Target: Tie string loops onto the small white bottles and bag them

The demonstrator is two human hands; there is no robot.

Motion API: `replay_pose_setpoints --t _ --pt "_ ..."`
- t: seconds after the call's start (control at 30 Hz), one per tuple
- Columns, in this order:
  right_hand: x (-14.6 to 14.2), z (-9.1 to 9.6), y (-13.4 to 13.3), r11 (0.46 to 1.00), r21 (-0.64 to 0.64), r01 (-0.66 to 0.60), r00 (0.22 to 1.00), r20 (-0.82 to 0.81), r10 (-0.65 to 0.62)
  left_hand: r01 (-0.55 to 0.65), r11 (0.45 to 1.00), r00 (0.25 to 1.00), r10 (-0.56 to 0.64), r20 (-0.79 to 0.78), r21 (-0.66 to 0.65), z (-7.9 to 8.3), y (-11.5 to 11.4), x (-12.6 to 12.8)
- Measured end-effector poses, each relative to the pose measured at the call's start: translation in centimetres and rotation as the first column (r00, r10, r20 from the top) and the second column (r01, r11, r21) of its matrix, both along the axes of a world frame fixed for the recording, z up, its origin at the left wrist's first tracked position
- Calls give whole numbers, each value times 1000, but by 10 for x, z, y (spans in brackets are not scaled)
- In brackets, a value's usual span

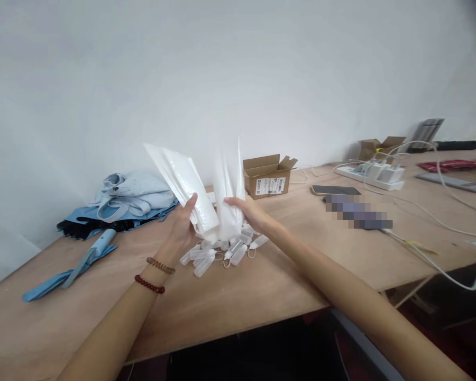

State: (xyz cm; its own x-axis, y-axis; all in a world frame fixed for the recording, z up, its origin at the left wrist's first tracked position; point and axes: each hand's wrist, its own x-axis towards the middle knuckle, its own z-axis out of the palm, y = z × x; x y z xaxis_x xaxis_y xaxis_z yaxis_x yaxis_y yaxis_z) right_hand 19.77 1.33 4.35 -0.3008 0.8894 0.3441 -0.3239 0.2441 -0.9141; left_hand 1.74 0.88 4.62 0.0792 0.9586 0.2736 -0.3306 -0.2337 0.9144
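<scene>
My left hand (183,225), with two beaded bracelets on its wrist, is closed around a stack of white plastic bags (192,185), its thumb across the front. My right hand (248,211) grips a second bunch of translucent plastic bags (230,206) beside the first. Both bunches stand tilted up above the table and are slightly blurred. Directly below them lies a pile of small clear plastic bottles (206,259) with thin loops or hooks among them. The fingers behind the bags are hidden.
An open cardboard box (270,177) stands behind the hands. Blue folded cloth (130,203) and a folded blue umbrella-like item (79,264) lie left. To the right are a phone (335,190), a power strip (375,175) and trailing white cables. The wooden table's (206,317) front edge is near.
</scene>
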Motion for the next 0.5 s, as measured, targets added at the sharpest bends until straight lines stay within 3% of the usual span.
replay_pose_setpoints --t 0.17,0.5 --pt "-8 4 -10 987 163 -1 988 156 -25 60 998 998 -60 2 -20 -8 -4 12" --pt "-18 -11 -8 974 224 -23 974 224 -29 70 996 998 -70 -8 52 -4 -15 23"
